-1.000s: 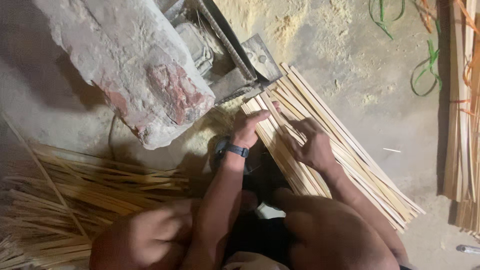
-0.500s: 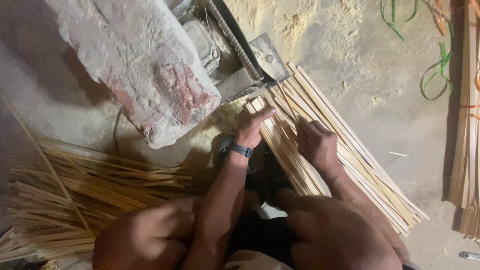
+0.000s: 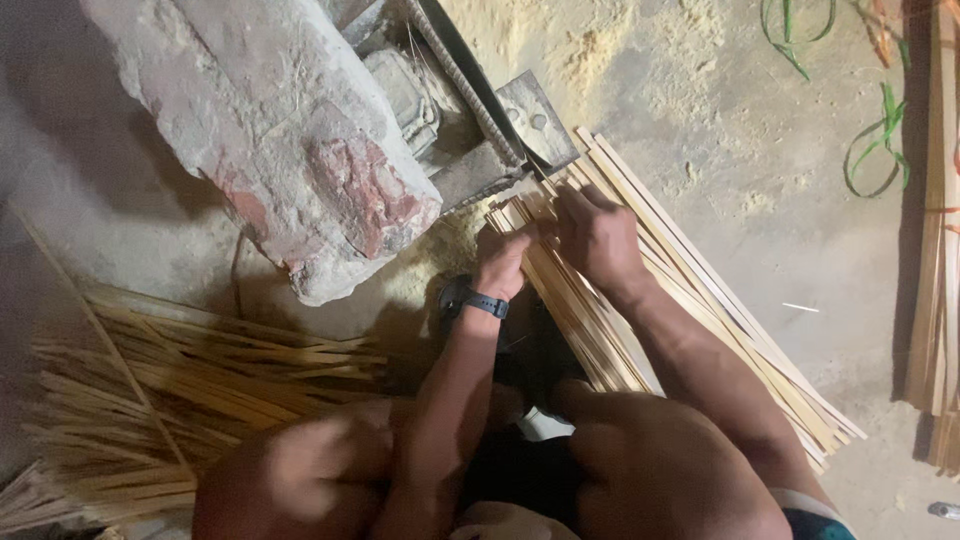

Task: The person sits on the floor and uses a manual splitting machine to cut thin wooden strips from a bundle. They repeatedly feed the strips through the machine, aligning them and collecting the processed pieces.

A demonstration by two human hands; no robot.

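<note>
A stack of long flat pale bamboo strips lies on the floor, running from the metal tool down to the right. My left hand, with a dark watch on its wrist, rests fingers down on the near end of the strips. My right hand lies beside it on the top end of the stack, close to the grey metal blade and block. Both hands press on or grip the strips' upper ends; how many they hold is hidden by the fingers.
A big broken brick-and-mortar block weighs on the metal tool at upper left. A heap of thin bamboo splints lies at left. More strips and green bands lie at right. Sawdust covers the concrete floor. My knees fill the bottom.
My right hand slid up the stack from its middle to the top end beside the blade. My left hand stayed near the same end.
</note>
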